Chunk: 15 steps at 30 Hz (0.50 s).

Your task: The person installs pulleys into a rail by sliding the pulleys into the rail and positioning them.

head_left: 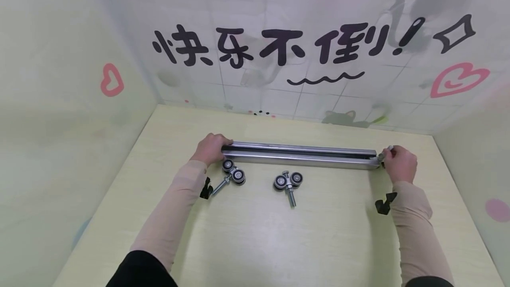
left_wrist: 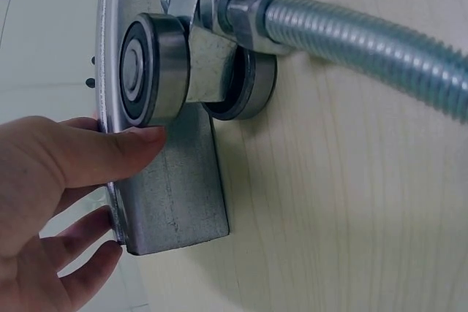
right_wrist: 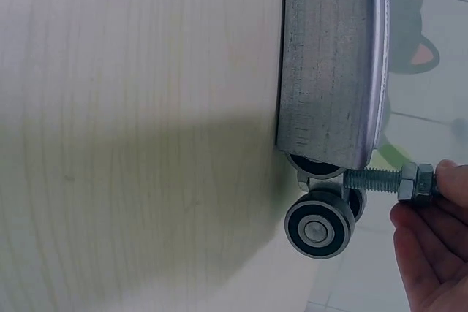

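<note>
While held, rail (head_left: pixel 299 155) shiny, grey.

Left hand (head_left: pixel 209 147) and right hand (head_left: pixel 399 163) bare; beige close-fitting sleeves (head_left: pixel 171 216), black garment above; black wrist mounts (head_left: pixel 384 203).
</note>
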Available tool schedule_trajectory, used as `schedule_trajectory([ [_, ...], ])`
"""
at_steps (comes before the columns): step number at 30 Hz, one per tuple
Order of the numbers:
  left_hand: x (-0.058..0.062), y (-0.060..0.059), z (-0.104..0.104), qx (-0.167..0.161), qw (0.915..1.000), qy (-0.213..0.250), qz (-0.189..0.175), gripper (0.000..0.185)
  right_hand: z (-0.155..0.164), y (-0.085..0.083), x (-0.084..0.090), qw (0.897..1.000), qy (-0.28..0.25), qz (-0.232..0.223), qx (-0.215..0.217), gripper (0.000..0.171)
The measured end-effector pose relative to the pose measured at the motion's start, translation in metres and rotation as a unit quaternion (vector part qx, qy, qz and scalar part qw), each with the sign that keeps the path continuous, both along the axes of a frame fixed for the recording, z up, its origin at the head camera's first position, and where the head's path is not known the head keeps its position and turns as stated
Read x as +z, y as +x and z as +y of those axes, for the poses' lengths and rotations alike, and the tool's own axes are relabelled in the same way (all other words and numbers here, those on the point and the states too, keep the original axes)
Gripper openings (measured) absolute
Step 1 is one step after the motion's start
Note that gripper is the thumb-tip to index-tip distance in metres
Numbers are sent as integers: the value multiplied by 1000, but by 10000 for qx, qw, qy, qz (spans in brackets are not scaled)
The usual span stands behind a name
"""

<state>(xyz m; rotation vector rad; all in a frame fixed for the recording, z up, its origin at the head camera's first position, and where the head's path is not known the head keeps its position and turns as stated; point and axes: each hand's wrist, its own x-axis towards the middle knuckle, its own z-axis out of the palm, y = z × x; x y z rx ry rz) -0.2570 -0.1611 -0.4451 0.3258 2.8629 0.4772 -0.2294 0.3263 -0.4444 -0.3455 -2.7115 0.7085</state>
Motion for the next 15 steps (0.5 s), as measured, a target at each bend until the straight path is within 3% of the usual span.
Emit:
schedule_trajectory([
  [8, 2, -1, 2, -7, 10000, -11, -19, 58, 6, 1, 1, 9992, -12, -379, 95, 23],
  [15, 1, -1, 1, 13, 10000, -27, -37, 59, 8, -1, 5, 9960, 152, -614, 630, 25],
])
